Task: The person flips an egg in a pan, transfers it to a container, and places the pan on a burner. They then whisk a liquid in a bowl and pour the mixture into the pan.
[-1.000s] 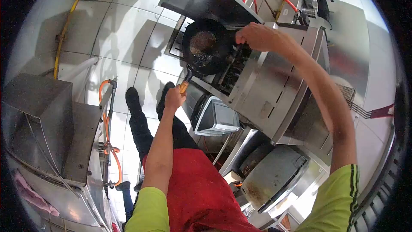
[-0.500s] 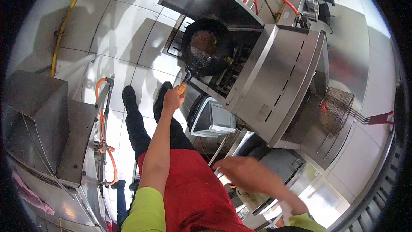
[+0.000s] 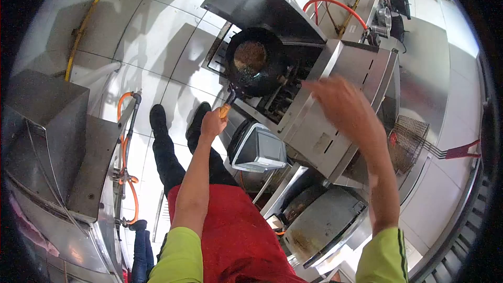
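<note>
At the far left, a stainless steel unit point(image 3: 39, 110) is cut off by the dark lens border, and the pink cloth point(image 3: 31, 228) below it shows only in part. An orange hose point(image 3: 121, 157) hangs to its right. Near the bottom edge, a co-worker's leg point(image 3: 140, 254) is visible; the rest of that person is hidden.

The left hand point(image 3: 211, 124) is closed around the wooden handle point(image 3: 225, 110) of a black wok point(image 3: 273, 65), which sits at the left end of the gas stove point(image 3: 301, 65). Steadying the wok by its handle appears to be the step in hand; moving it would call for a firm grip and a level bowl. Brownish contents point(image 3: 250, 56) lie inside, too indistinct to identify. Whether the wok rests on a burner or is held clear of it cannot be told.

The right hand point(image 3: 343, 106) is over the stove's steel front, well apart from the wok. It is blurred, so I cannot tell whether its fingers are spread, together or holding something; any work at the burners would call for reaching past the wok's rim.

Farther right, a wire fryer basket point(image 3: 409, 144) is partly covered by glare and shadow.
</note>
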Motion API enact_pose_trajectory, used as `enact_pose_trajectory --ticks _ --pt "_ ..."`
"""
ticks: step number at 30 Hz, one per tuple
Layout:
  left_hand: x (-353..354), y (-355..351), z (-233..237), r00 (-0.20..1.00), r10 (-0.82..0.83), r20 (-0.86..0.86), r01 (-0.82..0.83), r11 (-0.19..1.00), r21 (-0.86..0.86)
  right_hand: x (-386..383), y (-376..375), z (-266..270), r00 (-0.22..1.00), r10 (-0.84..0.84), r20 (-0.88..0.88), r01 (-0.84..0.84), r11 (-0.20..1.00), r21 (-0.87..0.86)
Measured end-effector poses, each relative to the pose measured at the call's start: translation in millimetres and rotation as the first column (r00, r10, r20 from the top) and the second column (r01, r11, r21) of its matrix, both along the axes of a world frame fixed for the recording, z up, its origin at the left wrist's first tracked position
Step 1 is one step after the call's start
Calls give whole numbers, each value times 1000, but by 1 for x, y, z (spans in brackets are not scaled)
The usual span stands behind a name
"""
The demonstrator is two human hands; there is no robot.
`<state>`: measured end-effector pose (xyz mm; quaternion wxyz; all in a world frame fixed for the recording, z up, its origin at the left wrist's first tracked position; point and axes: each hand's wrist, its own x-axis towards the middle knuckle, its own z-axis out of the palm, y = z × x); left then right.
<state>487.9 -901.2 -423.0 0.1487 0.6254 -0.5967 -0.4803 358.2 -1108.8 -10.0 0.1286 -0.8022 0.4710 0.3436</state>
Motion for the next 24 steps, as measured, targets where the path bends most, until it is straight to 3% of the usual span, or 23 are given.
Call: enact_pose_trajectory --ticks 2,5,7,9,10,12,15,16,17,19,20,24 --pt "0 1 -2 999 5 -51 -4 1000 23 -38 -52 -73 950 310 49 -308 951 -41" --pt "-1 3 -12 999 -21 -40 23 999 48 -86 -101 -192 898 419 -134 -417 908 44" --pt "-1 4 -12 999 -1 -36 2 999 41 -98 -113 -230 860 461 -221 -458 886 67" --pt "-1 8 -4 999 3 -35 -2 999 37 -103 -114 -250 795 345 -499 -300 939 171" --pt "0 6 -1 998 20 -63 -15 997 78 -105 -116 -257 790 355 -500 -312 935 172" --pt "-4 10 -10 997 26 -74 -19 995 96 -112 -116 -270 850 91 -519 -49 994 94" --pt "-7 12 -9 998 42 -50 -35 990 139 -124 -120 -288 830 59 -554 -9 996 93" --pt "-8 13 -10 998 40 -45 -33 989 146 -116 -124 -287 776 18 -631 91 986 141" --pt "-9 15 -12 998 41 -52 -32 987 158 -131 -127 -300 779 19 -627 94 985 146" --pt "-7 16 -13 998 36 -58 -25 985 173 -159 -130 -319 756 293 -586 -139 946 293" --pt "-5 14 -10 997 40 -65 -27 981 194 -136 -133 -308 708 123 -695 88 962 259" --pt "-3 9 -4 997 41 -60 -26 972 235 -148 -138 -322 689 169 -705 38 963 267"
